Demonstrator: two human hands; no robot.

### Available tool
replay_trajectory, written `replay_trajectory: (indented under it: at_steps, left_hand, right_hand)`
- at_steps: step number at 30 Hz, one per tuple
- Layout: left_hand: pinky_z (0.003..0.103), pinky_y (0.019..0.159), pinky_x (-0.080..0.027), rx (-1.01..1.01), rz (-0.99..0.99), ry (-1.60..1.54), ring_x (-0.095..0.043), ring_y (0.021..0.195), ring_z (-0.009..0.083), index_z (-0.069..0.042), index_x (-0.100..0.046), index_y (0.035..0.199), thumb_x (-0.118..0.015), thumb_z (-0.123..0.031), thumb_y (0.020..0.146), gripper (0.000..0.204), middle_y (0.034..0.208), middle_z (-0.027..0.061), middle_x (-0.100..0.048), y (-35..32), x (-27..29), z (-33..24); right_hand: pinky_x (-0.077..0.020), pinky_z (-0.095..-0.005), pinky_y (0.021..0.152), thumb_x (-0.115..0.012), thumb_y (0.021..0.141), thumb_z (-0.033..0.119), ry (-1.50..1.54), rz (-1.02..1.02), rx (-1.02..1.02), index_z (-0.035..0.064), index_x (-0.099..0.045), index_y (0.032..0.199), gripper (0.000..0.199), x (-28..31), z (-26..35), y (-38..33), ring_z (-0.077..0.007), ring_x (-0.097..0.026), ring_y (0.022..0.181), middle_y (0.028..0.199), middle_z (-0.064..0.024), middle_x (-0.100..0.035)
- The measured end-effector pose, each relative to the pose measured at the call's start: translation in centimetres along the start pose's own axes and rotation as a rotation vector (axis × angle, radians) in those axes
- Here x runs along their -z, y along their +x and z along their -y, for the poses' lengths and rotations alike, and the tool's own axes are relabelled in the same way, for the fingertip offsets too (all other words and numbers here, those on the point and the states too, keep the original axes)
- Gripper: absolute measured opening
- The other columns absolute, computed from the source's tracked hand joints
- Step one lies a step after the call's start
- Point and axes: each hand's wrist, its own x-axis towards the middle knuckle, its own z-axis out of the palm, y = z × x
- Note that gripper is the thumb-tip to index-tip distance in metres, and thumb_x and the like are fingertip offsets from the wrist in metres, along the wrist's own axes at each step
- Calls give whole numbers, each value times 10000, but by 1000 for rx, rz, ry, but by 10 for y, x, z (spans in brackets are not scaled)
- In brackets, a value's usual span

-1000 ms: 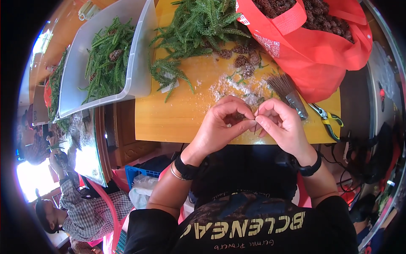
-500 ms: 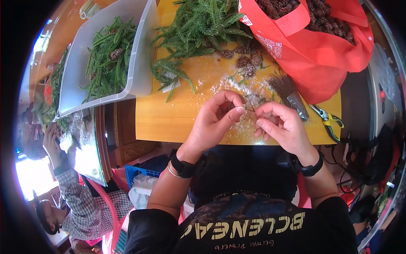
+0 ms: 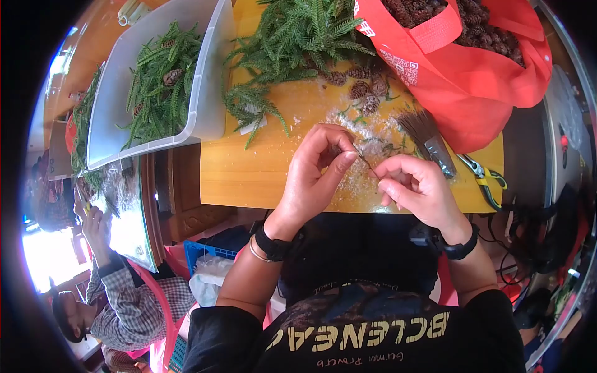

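While I looked on, the person's left hand [image 3: 314, 177] pinched one end of a thin dark strand [image 3: 365, 163] between finger and thumb. The right hand [image 3: 418, 186] pinched the other end, its thumb and first finger close together. I could not tell if the strand was wire or twig. It slanted across the small gap between both hands, near the front edge of the yellow table [image 3: 249, 180].

Just past the hands lay white crumbs [image 3: 373, 133], with a few pine cones [image 3: 359, 91] behind them. A big heap of green branches [image 3: 298, 46] sat at the back, and a small sprig [image 3: 252, 109] lay close to a clear tub [image 3: 210, 99]. That tub held more green bits with cones tucked in.

On the right, a red bag [image 3: 460, 99] was full of brown cones. Next to it lay a bunch of thin brown sticks [image 3: 418, 126] in a clear wrap, and then yellow and black pliers [image 3: 488, 180]. Off to the left sat another person in a checked shirt [image 3: 149, 304].
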Motion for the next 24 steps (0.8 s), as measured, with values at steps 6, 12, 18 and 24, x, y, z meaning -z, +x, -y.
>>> replay_trajectory:
  at_steps: [6,12,18,24]
  left_hand:
    - [200,713,-404,-2,-9,46,-458,775,56,-25,-487,908,-552,-70,866,90,1046,63,-493,0,0,-1]
    - [199,699,-395,9,-1,52,-450,773,59,-27,-490,896,-568,-78,859,100,1039,60,-496,1,3,1]
    - [191,641,-404,66,-78,-165,-462,721,63,-24,-498,883,-498,-122,906,101,954,27,-495,2,2,-4]
    - [197,623,-409,131,-40,-149,-476,701,61,-16,-554,951,-446,-129,928,158,922,23,-504,2,1,-7]
  right_hand:
    - [-394,-148,473,-516,851,37,19,27,-9,-5,-568,961,129,1,2,-2,-46,-568,607,737,-5,-581]
    - [-390,-148,474,-500,864,64,36,33,-28,4,-572,958,133,2,2,-1,-37,-553,588,710,5,-573]
    - [-390,-152,478,-495,866,70,65,87,-62,0,-573,942,130,4,4,0,-40,-548,581,709,-4,-576]
    - [-391,-154,505,-487,861,51,186,104,-70,-10,-564,942,128,4,4,0,-47,-538,590,710,-13,-573]
